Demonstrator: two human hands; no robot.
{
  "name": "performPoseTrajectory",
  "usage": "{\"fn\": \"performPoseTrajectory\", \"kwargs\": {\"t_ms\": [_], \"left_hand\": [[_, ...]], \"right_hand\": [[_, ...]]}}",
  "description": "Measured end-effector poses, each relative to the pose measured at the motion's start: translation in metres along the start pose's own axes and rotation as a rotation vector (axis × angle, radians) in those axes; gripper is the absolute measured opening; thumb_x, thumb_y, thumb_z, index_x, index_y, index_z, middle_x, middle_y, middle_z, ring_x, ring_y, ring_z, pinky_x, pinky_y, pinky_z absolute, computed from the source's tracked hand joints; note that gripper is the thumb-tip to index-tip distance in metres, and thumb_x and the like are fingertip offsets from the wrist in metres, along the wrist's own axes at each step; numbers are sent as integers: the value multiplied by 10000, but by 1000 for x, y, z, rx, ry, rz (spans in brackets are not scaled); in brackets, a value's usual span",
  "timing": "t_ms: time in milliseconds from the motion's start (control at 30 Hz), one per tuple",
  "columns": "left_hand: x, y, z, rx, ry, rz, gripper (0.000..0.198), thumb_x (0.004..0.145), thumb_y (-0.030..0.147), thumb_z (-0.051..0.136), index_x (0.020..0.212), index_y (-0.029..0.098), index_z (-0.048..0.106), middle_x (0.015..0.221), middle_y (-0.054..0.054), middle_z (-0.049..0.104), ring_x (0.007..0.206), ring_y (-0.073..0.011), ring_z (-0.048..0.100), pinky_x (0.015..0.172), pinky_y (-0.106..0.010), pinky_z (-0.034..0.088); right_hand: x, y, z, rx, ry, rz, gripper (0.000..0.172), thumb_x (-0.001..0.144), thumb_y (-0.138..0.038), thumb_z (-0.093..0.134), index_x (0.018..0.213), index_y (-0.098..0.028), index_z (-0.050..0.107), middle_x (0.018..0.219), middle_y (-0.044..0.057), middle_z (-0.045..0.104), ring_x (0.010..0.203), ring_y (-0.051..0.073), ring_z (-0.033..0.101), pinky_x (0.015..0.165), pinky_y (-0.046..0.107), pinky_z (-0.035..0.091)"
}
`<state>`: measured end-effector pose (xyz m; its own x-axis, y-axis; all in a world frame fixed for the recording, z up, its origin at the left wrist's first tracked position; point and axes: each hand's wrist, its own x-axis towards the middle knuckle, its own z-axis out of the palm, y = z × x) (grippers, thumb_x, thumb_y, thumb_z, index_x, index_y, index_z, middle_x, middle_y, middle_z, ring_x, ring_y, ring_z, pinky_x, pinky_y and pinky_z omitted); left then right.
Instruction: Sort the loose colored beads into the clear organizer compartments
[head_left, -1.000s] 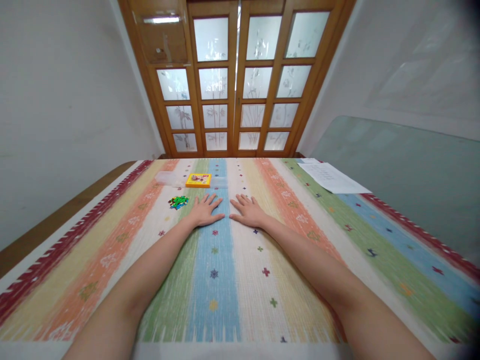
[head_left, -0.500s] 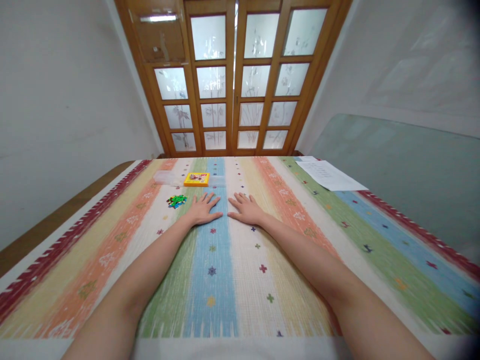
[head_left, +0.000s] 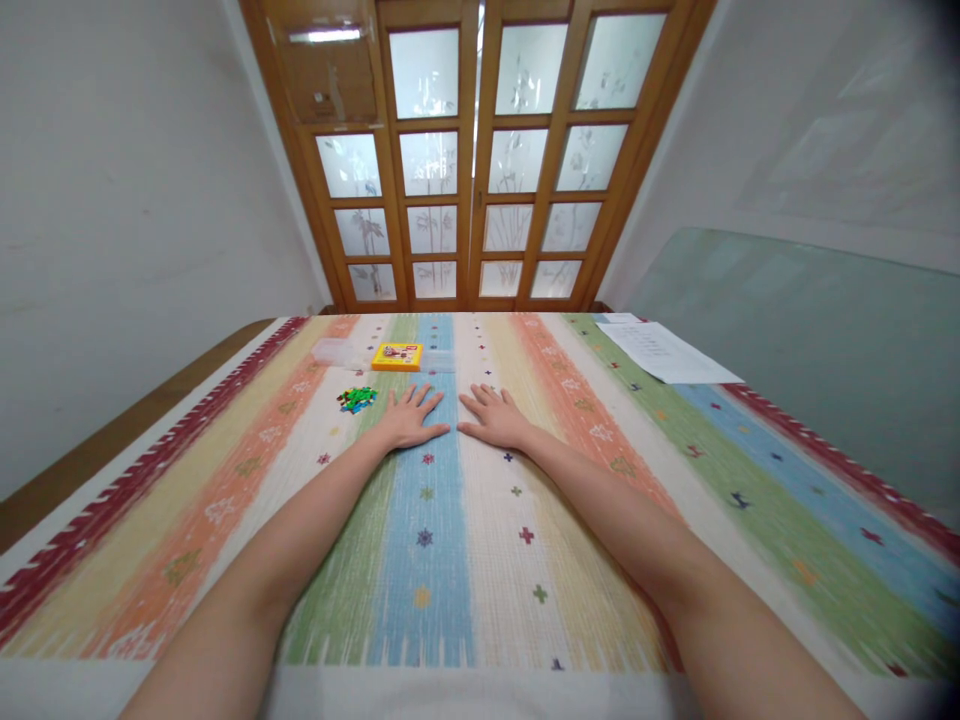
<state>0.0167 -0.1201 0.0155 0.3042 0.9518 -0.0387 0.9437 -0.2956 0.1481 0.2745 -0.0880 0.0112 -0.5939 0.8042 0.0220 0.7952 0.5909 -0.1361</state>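
Observation:
My left hand (head_left: 409,418) lies flat on the blue stripe of the striped tablecloth (head_left: 427,500), fingers spread and holding nothing. Beside it, on the pale stripe, my right hand (head_left: 495,417) also rests palm down with its fingers apart. A small gap separates the two thumbs. Just left of my left hand sits a pile of small green, blue and dark pieces (head_left: 357,400), too small to make out singly. Beyond that hand is a yellow box (head_left: 397,357) with a picture on top. Clear plastic containers (head_left: 339,353) show on both sides of the box.
White printed sheets (head_left: 660,350) lie at the far right of the table. A pale green panel (head_left: 810,320) stands along the right side. Wooden doors with frosted panes (head_left: 435,160) close off the far end, between white walls.
The view has shifted very slightly, so everything appears a little to the right. Both hands stay flat in the same place on the cloth.

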Motion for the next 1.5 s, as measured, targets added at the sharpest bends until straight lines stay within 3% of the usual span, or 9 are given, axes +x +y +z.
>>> {"fn": "performPoseTrajectory", "kwargs": {"t_ms": [733, 1100, 1500], "left_hand": [[1, -1, -2, 11, -29, 17, 922, 871, 880, 360, 1654, 416, 219, 1757, -43, 81, 1602, -434, 29, 1200, -760, -4], [4, -6, 6, -11, 7, 28, 921, 871, 884, 366, 1651, 411, 240, 1755, -53, 106, 1599, -442, 42, 1191, -775, 1], [6, -7, 13, -40, 63, 43, 847, 892, 825, 441, 1629, 431, 303, 1743, -44, 179, 1594, -438, 105, 1199, -768, 39]], "right_hand": [[-4, -4, -6, 25, -27, -16, 958, 895, -895, 300, 1659, -317, 268, 1740, 114, 131, 1599, 385, 123, 1250, 668, 47], [0, -1, -2, 23, -73, -31, 988, 900, -895, 260, 1675, -285, 211, 1742, 130, 82, 1602, 394, 77, 1249, 669, 38], [2, 3, 8, 51, -1, -41, 920, 922, -851, 360, 1657, -302, 285, 1735, 132, 145, 1595, 402, 125, 1242, 677, 60]]}}
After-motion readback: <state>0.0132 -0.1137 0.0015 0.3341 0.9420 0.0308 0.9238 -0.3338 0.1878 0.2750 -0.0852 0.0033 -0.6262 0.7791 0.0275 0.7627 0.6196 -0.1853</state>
